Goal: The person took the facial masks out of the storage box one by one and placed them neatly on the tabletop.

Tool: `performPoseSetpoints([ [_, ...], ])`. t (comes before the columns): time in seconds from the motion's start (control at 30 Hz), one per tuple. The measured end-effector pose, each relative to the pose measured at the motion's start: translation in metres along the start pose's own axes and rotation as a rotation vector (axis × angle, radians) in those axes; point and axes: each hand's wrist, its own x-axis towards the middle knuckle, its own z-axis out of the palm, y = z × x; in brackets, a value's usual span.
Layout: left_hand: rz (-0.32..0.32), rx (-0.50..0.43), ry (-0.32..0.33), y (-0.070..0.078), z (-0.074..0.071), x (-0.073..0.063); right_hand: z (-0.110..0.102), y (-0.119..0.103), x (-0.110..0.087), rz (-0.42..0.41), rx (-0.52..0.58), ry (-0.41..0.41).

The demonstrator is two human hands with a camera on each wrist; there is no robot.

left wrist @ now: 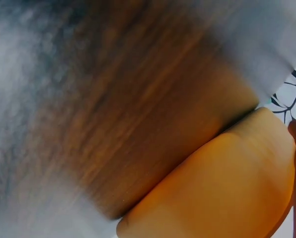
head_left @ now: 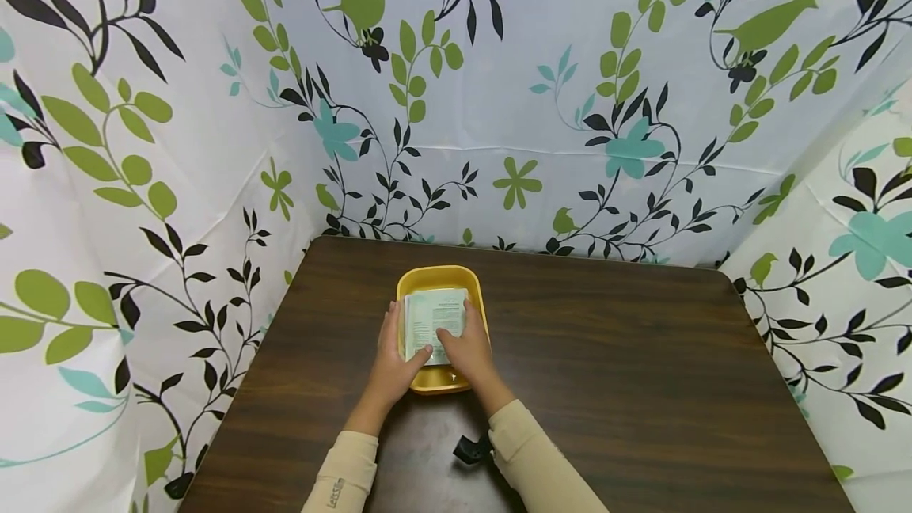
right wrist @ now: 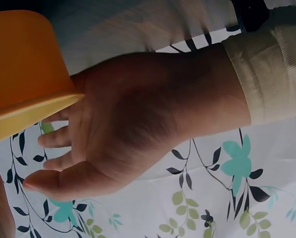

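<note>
The printed booklet point(head_left: 435, 317) lies in the yellow tray point(head_left: 438, 269), left of the middle of the worktop point(head_left: 641, 378), between the left hand point(head_left: 392, 362) and right hand point(head_left: 470, 350), both with fingers fairly straight; so little grip could let the booklet slip, and a finger catching the tray might tug it askew.

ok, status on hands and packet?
Left hand and right hand flank printed packet. Packet within outline of yellow tray; underside hidden. No obstruction visible.
</note>
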Motion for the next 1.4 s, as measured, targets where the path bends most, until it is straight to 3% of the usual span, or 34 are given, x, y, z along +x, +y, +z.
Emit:
performPoseSetpoints([
  [0.3,-0.04,0.071,-0.104,-0.007,0.002,-0.001,0.0,0.002,0.004,0.066,-0.008,-0.041],
  [0.53,-0.051,0.121,-0.117,-0.006,0.003,-0.003,0.001,0.005,0.004,0.063,0.011,-0.037],
  [0.8,-0.073,0.179,-0.126,-0.009,0.003,-0.003,0.003,0.008,0.004,-0.028,0.19,-0.02],
  [1.0,-0.039,0.177,-0.13,-0.011,0.001,-0.004,0.005,0.012,0.007,-0.123,0.354,-0.078],
  [1.13,-0.045,0.18,-0.133,-0.011,0.0,-0.004,0.002,0.012,0.01,-0.073,0.408,-0.097],
  [1.23,-0.066,0.193,-0.149,-0.01,0.0,-0.005,0.001,0.012,0.012,-0.017,0.432,-0.165],
  [1.4,-0.074,0.256,-0.168,-0.01,0.0,-0.005,0.003,0.011,0.013,0.051,0.353,-0.218],
])
